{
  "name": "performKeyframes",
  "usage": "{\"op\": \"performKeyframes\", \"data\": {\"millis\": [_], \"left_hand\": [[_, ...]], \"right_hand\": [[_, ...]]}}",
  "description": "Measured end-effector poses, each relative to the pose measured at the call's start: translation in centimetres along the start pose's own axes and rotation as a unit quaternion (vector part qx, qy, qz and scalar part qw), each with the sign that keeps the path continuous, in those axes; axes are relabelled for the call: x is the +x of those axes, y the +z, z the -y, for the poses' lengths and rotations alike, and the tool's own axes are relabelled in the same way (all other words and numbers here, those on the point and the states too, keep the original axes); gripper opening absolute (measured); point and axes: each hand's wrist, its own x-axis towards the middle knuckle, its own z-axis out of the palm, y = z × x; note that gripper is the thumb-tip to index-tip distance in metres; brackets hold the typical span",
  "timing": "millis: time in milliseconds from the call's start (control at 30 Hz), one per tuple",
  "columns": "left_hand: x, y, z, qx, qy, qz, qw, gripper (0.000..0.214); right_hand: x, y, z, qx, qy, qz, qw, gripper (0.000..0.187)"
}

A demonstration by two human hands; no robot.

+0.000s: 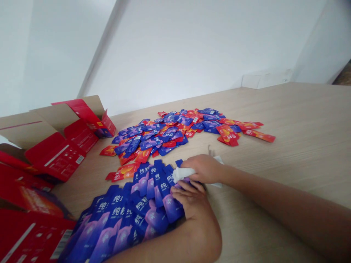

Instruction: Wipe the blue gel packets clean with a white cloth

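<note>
While I bend over the light wood table (287, 109), my two hands are close together in the middle of the view, almost touching each other. My right hand (204, 168) comes from the right side and is closed around a crumpled white strip (183, 174), maybe paper or soft plastic, I cannot tell the material exactly, and more white shows beyond the fist. My left hand (189, 201) lies lower, with the fingers (186, 187) curved and spread on top of a long fanned row of flat blue-and-purple sachets (137, 204) with white Chinese letters. This hand presses on them, but I cannot tell if it really grips them. The sachets overlap like cards and lie on the table just under my hands. Just beyond this row is one red-orange sachet (123, 172), and farther ahead a loose heap of mixed blue and red-orange sachets (161, 135) is spread flat on the table, apart from my hands. On the left side stands an opened cardboard box (74, 124) with red inside panels, and flat red printed carton pieces (27, 237) lie against the edge of the fanned row. Behind the table is a plain white wall (178, 54)
</note>
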Motion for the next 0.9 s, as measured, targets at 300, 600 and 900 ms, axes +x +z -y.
{"op": "performKeyframes", "data": {"millis": [300,600,900], "left_hand": [[0.0,0.2,0.0,0.019,-0.001,0.004,1.0,0.048],[0.0,-0.1,0.0,0.061,0.025,0.015,0.998,0.049],[-0.2,-0.1,0.1,0.07,0.025,0.013,0.997,0.05]], "right_hand": [[0.0,0.0,-1.6,-0.039,0.083,0.002,0.996,0.028],[0.2,0.6,-0.4,-0.006,0.022,0.016,1.0,0.03],[-0.1,0.0,-0.7,-0.006,0.035,-0.036,0.999,0.032]]}}
